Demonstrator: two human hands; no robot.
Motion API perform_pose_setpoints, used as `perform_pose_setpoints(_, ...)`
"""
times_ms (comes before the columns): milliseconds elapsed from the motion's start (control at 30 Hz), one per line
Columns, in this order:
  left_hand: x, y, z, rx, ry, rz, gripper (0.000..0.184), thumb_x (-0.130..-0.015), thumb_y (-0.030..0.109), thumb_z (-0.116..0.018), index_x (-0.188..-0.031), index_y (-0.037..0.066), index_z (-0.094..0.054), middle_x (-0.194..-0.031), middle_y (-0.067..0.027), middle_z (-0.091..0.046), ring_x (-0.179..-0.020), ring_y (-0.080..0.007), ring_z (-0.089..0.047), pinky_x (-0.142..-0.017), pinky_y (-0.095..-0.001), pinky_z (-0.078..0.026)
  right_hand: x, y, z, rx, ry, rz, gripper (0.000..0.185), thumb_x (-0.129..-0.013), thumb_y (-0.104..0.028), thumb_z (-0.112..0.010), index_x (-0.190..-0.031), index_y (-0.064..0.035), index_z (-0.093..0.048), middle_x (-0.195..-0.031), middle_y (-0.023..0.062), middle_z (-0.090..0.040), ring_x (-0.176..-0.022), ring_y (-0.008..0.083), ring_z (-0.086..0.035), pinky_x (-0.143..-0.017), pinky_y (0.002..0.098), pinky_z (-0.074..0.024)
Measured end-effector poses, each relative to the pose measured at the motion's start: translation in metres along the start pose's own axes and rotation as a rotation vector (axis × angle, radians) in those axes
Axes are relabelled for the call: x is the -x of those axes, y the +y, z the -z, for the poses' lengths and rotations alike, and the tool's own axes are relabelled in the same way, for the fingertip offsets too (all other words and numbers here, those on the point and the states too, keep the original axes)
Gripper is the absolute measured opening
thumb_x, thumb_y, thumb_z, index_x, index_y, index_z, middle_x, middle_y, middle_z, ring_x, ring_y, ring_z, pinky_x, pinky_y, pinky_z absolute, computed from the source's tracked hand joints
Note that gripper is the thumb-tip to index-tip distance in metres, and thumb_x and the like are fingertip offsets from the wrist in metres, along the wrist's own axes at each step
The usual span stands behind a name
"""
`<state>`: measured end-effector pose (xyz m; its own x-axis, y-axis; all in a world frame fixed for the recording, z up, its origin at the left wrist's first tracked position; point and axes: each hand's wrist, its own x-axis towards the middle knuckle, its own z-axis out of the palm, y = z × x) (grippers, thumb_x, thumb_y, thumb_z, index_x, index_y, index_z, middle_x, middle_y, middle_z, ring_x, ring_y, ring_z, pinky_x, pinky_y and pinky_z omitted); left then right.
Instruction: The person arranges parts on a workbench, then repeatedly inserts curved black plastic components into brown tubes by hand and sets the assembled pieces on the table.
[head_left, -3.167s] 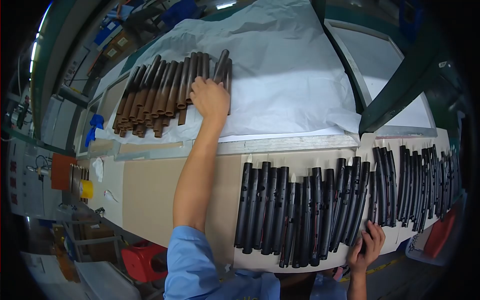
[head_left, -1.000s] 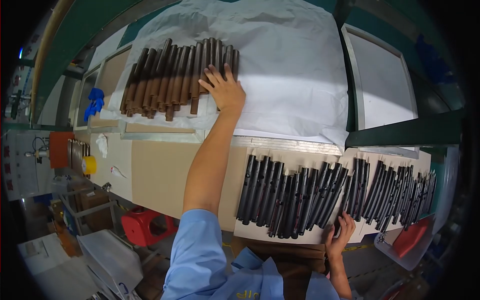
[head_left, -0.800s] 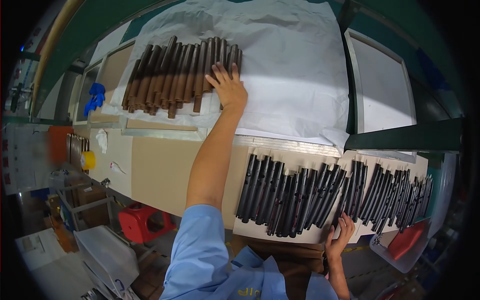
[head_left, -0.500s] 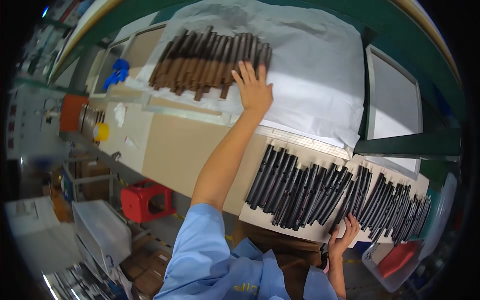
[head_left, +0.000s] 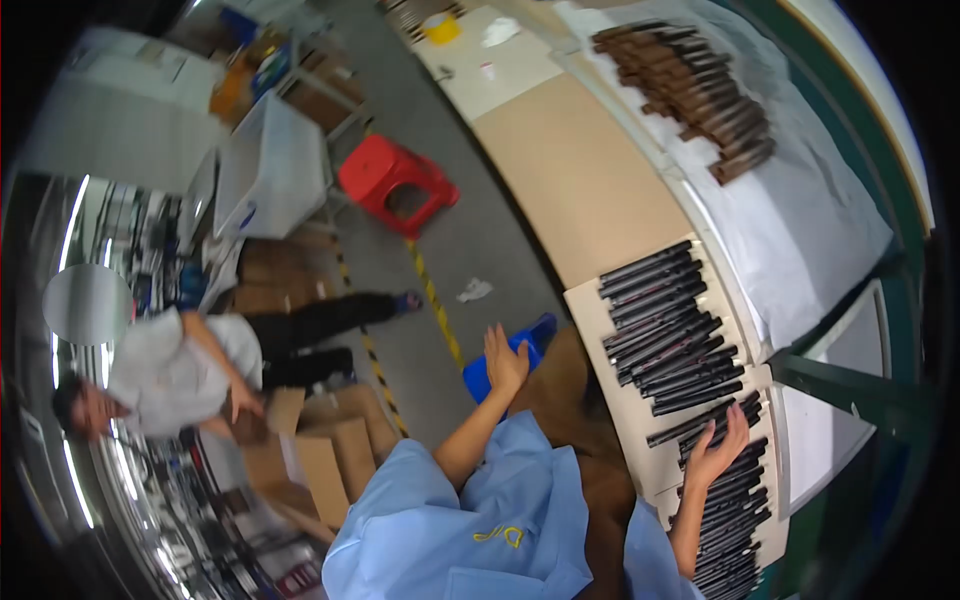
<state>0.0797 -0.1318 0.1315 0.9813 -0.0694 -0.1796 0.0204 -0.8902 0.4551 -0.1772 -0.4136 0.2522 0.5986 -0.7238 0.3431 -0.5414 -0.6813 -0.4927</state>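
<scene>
My left hand (head_left: 506, 364) is held in the air near my waist, fingers spread, in front of a blue stool or bin (head_left: 540, 335). Over the rows of black tubes (head_left: 655, 320) on the light worktable, my right hand (head_left: 718, 452) is raised with its fingers apart and nothing visible in them. Its fingertips are near a few tubes at the gap between two groups; whether they touch is unclear. Brown tubes (head_left: 690, 80) lie in a pile on the white sheet (head_left: 800, 230), away from both hands.
A red stool (head_left: 390, 185) stands on the grey floor beside the table. At the left, another person (head_left: 185, 370) bends by open cardboard boxes (head_left: 325, 460). A clear plastic bin (head_left: 270, 170) and a yellow tape roll (head_left: 441, 28) are farther up. A green post (head_left: 830, 380) crosses at the right.
The view has swung left and down towards the floor. My left hand has left the brown tubes and come back near my body. My right hand has lifted from the table edge over the black tubes.
</scene>
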Motion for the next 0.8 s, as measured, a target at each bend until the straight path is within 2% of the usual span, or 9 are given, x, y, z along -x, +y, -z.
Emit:
perform_pose_setpoints(67, 0.036, -0.055, -0.013, -0.03, -0.112, 0.218, 0.073, -0.084, 0.033, -0.061, -0.139, -0.003, -0.03, -0.145, -0.0271, -0.027, -0.134, -0.0397, -0.029, -0.109, -0.0454, -0.028, -0.018, -0.008, -0.001, -0.076, -0.077, 0.035, 0.035, -0.085, -0.003, -0.057, -0.119, 0.0017, -0.053, -0.124, 0.0162, -0.054, -0.117, 0.0345, -0.046, -0.103, 0.0429, -0.032)
perform_pose_setpoints(133, 0.063, -0.078, -0.015, -0.007, -0.244, 0.459, 0.073, -0.082, 0.034, -0.062, -0.137, -0.005, -0.032, -0.143, -0.0274, -0.031, -0.131, -0.0402, -0.035, -0.105, -0.0437, -0.034, -0.035, -0.019, -0.001, -0.105, -0.149, 0.06, 0.035, -0.085, -0.003, -0.057, -0.118, 0.0017, -0.053, -0.125, 0.0156, -0.054, -0.117, 0.0342, -0.046, -0.102, 0.0421, -0.0324)
perform_pose_setpoints(233, 0.07, -0.104, -0.023, 0.051, -0.432, 0.631, 0.073, -0.081, 0.035, -0.062, -0.135, -0.007, -0.036, -0.139, -0.0275, -0.037, -0.128, -0.0403, -0.038, -0.104, -0.0416, -0.036, -0.048, -0.03, 0.003, -0.126, -0.175, 0.05, 0.034, -0.083, -0.001, -0.058, -0.116, 0.0015, -0.053, -0.122, 0.0161, -0.055, -0.114, 0.0343, -0.048, -0.1, 0.041, -0.0352)
perform_pose_setpoints(333, 0.055, -0.063, -0.017, 0.035, -0.441, 0.501, 0.069, -0.082, 0.034, -0.061, -0.133, -0.007, -0.039, -0.137, -0.027, -0.041, -0.13, -0.0377, -0.037, -0.106, -0.0394, -0.034, -0.042, -0.027, 0.012, -0.157, -0.159, 0.001, 0.032, -0.082, 0.0, -0.058, -0.114, 0.0017, -0.055, -0.117, 0.0176, -0.057, -0.11, 0.0353, -0.051, -0.098, 0.0408, -0.0373)
perform_pose_setpoints(500, 0.02, 0.008, -0.02, 0.105, -0.306, 0.236, 0.063, -0.085, 0.03, -0.059, -0.133, -0.007, -0.039, -0.139, -0.0248, -0.039, -0.132, -0.0343, -0.035, -0.11, -0.037, -0.027, -0.012, -0.013, 0.03, -0.108, -0.16, -0.131, 0.031, -0.083, -0.004, -0.059, -0.114, 0.0008, -0.056, -0.114, 0.0172, -0.058, -0.108, 0.0347, -0.052, -0.097, 0.0395, -0.0389)
perform_pose_setpoints(600, 0.024, 0.041, -0.019, 0.128, -0.193, 0.011, 0.059, -0.084, 0.03, -0.061, -0.129, -0.006, -0.045, -0.131, -0.0263, -0.047, -0.125, -0.0373, -0.043, -0.105, -0.0382, -0.034, -0.004, -0.007, 0.044, -0.057, -0.133, -0.177, 0.032, -0.083, -0.005, -0.06, -0.114, -0.0009, -0.057, -0.114, 0.0166, -0.059, -0.108, 0.0341, -0.053, -0.097, 0.0384, -0.0393)
perform_pose_setpoints(800, 0.059, 0.109, 0.016, 0.209, -0.175, -0.438, 0.041, -0.087, 0.018, -0.058, -0.121, -0.004, -0.05, -0.128, -0.0233, -0.049, -0.122, -0.0366, -0.044, -0.103, -0.0393, -0.036, 0.007, -0.004, 0.054, -0.091, -0.071, -0.236, 0.033, -0.081, -0.005, -0.063, -0.113, -0.001, -0.058, -0.114, 0.0176, -0.059, -0.108, 0.0345, -0.054, -0.095, 0.0397, -0.0409)
